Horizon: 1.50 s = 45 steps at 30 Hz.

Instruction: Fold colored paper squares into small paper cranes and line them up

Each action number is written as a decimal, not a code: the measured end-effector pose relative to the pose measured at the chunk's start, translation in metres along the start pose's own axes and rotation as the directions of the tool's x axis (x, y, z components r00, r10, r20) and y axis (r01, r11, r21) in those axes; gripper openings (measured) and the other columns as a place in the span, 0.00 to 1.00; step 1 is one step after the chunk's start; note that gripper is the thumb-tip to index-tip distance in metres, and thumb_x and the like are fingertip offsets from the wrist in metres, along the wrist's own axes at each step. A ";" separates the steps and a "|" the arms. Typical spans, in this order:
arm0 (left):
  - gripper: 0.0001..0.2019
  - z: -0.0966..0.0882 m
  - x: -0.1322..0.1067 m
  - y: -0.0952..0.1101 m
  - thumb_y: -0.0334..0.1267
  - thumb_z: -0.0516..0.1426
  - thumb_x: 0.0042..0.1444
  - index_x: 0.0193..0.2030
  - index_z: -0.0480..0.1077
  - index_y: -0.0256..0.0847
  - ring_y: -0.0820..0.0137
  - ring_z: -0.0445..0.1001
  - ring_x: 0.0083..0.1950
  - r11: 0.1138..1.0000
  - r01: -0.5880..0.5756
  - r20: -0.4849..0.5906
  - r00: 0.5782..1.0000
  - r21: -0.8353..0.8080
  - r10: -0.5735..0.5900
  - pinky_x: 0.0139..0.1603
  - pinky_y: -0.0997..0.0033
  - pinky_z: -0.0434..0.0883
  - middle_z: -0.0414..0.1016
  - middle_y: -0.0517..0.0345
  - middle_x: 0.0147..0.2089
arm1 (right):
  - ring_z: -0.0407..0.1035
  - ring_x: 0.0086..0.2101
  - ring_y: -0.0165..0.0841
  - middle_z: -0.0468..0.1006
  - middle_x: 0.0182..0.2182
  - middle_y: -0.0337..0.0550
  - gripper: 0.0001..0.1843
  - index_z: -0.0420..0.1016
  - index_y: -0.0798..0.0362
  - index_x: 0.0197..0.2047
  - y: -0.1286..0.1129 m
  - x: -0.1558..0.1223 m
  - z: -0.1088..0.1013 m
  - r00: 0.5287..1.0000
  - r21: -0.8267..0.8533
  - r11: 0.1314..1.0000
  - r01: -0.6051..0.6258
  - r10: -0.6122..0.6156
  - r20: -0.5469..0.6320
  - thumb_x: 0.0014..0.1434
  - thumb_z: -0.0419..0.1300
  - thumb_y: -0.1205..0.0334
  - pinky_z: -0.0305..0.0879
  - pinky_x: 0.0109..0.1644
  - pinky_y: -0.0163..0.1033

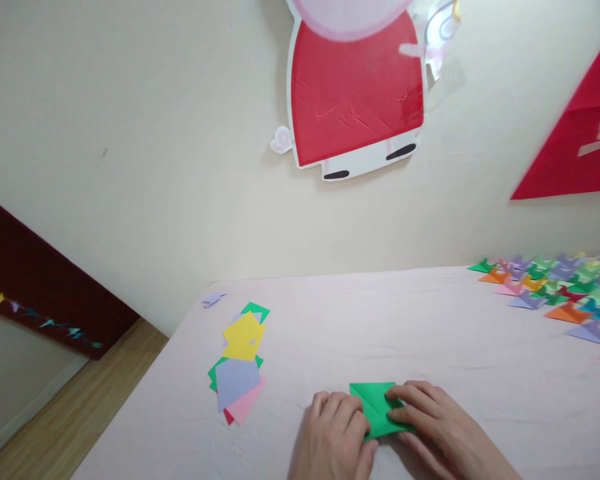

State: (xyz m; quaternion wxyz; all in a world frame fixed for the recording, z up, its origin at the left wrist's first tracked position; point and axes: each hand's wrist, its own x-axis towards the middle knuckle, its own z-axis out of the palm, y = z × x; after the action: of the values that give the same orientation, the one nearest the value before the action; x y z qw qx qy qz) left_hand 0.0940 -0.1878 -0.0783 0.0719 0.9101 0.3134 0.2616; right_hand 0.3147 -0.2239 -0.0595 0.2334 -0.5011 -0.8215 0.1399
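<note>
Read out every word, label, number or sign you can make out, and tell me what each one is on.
Red banner: white lettering, cut off by the picture's edge, not readable.
Green paper: no writing visible.
No other text can be made out.

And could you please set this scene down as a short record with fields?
Worked piece: green paper, creased, flat on the pale cloth
Left hand: grip at the paper's left edge
Right hand: grip at its right side, two fingertips on top
Left side: loose sheets, overlapping, including yellow, lavender, pink and green
Far right: many folded paper pieces, mixed colours
Wall: red-bodied cutout
</note>
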 end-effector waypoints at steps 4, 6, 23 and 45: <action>0.10 -0.011 0.009 0.004 0.30 0.53 0.60 0.48 0.66 0.40 0.64 0.72 0.39 0.988 0.147 0.031 0.989 -0.048 -0.145 0.41 0.64 0.67 0.75 0.55 0.40 | 0.72 0.39 0.36 0.78 0.36 0.43 0.14 0.74 0.49 0.33 -0.001 0.019 0.001 0.970 0.165 0.956 -0.241 0.242 0.013 0.67 0.51 0.59 0.69 0.43 0.40; 0.18 -0.013 0.009 0.005 0.33 0.54 0.62 0.58 0.63 0.38 0.63 0.73 0.42 0.989 0.144 0.007 0.989 0.028 -0.145 0.43 0.63 0.69 0.76 0.51 0.45 | 0.70 0.35 0.37 0.74 0.30 0.42 0.12 0.70 0.50 0.29 -0.001 0.025 0.007 0.932 0.164 0.919 -0.360 0.362 0.013 0.64 0.53 0.57 0.67 0.39 0.42; 0.17 0.036 -0.019 -0.001 0.43 0.50 0.69 0.60 0.69 0.42 0.62 0.50 0.74 0.812 -0.138 -0.074 0.973 0.566 0.217 0.62 0.66 0.62 0.61 0.57 0.70 | 0.69 0.31 0.37 0.72 0.29 0.40 0.09 0.69 0.48 0.35 0.000 0.023 0.031 0.880 0.195 0.881 -0.430 0.458 -0.128 0.63 0.52 0.55 0.65 0.35 0.41; 0.18 0.035 -0.016 0.000 0.42 0.45 0.70 0.57 0.72 0.47 0.67 0.53 0.72 0.822 -0.080 -0.143 0.971 0.563 0.193 0.65 0.66 0.58 0.62 0.64 0.70 | 0.68 0.34 0.37 0.75 0.33 0.40 0.09 0.71 0.48 0.38 0.005 0.023 0.035 0.945 0.061 0.965 -0.253 0.261 -0.197 0.66 0.51 0.65 0.64 0.37 0.41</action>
State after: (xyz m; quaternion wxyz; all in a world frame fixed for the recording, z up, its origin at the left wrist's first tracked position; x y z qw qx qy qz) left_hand 0.1020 -0.1966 -0.1151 -0.2444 0.8820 0.3148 0.2516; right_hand 0.2915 -0.2005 -0.0861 0.3044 -0.6114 -0.7185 0.1315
